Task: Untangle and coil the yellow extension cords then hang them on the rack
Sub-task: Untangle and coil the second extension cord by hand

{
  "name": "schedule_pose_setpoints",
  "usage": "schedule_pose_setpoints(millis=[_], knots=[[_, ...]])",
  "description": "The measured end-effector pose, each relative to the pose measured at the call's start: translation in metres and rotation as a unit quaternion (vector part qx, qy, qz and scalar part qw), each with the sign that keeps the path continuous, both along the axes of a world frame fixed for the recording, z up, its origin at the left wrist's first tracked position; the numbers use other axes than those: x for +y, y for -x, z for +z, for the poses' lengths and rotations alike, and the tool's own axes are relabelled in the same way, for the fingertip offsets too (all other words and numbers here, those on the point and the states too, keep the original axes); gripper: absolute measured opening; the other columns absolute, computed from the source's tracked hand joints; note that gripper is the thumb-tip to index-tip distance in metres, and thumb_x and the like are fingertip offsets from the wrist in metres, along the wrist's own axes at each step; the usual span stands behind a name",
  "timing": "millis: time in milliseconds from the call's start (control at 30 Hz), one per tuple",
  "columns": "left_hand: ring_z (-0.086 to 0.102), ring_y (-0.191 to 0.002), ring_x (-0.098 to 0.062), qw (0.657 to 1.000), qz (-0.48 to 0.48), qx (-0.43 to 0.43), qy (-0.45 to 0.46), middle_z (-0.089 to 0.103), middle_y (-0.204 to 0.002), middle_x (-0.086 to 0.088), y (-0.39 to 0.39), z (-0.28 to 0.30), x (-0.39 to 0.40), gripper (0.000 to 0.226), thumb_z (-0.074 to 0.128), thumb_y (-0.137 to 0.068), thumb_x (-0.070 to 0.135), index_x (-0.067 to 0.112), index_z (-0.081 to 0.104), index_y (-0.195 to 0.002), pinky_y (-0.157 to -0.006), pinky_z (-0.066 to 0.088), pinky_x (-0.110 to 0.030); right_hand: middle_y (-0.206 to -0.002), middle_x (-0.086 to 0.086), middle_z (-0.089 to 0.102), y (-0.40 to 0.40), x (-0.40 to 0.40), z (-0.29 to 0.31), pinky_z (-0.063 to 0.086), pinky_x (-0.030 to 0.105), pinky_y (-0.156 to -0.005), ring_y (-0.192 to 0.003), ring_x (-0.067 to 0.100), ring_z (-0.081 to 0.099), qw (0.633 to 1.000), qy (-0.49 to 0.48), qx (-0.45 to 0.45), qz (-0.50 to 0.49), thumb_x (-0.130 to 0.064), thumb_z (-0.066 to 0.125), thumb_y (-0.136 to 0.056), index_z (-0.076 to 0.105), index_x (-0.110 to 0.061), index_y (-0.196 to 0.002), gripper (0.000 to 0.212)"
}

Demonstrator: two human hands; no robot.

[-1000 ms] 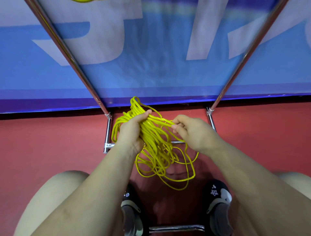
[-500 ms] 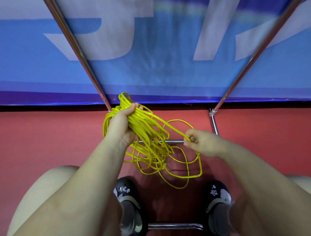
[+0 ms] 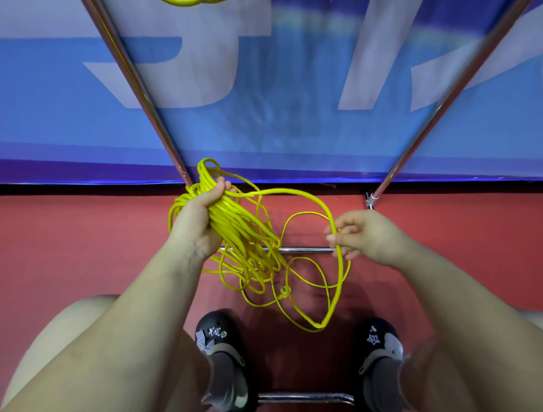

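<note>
left hand (image 3: 199, 219) fisted round yellow cord (image 3: 249, 238) bundle above rack crossbar (image 3: 305, 250) | right hand (image 3: 363, 236) pinches one strand beside it | tip: draw that loop clear before adding a turn

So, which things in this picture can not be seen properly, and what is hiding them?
- Head view: the bundle of thin yellow extension cord is partly covered by the left hand.
- The second yellow cord is cut off by the top edge.
- The chrome metal rack runs out of frame above.
- No plug ends can be picked out in the tangle.
</note>
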State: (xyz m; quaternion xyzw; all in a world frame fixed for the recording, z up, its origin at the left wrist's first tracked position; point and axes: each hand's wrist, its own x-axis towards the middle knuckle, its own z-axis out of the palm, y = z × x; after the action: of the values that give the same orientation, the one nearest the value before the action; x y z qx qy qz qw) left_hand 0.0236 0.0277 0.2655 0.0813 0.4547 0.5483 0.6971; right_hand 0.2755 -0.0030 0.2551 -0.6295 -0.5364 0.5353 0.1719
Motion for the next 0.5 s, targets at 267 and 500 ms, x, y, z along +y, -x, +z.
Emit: schedule_pose_setpoints(millis=[267,500], knots=[[0.067,-0.061,-0.012,0.995,-0.059,0.078,-0.011,0.072,-0.075,0.000,-0.022,-0.008,-0.001,0.015,0.054,-0.089,0.004,0.008,0.069,-0.090,-0.055,0.058,-0.032,-0.080,0.009,0.068,0.011,0.006,0.016,0.057,0.023,-0.055,-0.064,0.018,0.069,0.935,0.103,0.233,-0.246,-0.011,0.063,-0.086,0.058,-0.007,-0.093,0.009],[0.067,-0.057,-0.012,0.971,-0.108,0.213,-0.030,0.072,-0.069,-0.001,-0.044,-0.013,-0.009,0.008,0.064,-0.082,0.000,0.002,0.069,-0.087,-0.050,0.055,-0.027,-0.061,0.012,0.069,0.017,0.019,0.027,0.057,0.026,-0.060,-0.054,0.018,0.068,0.816,0.176,0.412,-0.366,0.001,0.052,-0.090,0.058,0.003,-0.079,0.013]])
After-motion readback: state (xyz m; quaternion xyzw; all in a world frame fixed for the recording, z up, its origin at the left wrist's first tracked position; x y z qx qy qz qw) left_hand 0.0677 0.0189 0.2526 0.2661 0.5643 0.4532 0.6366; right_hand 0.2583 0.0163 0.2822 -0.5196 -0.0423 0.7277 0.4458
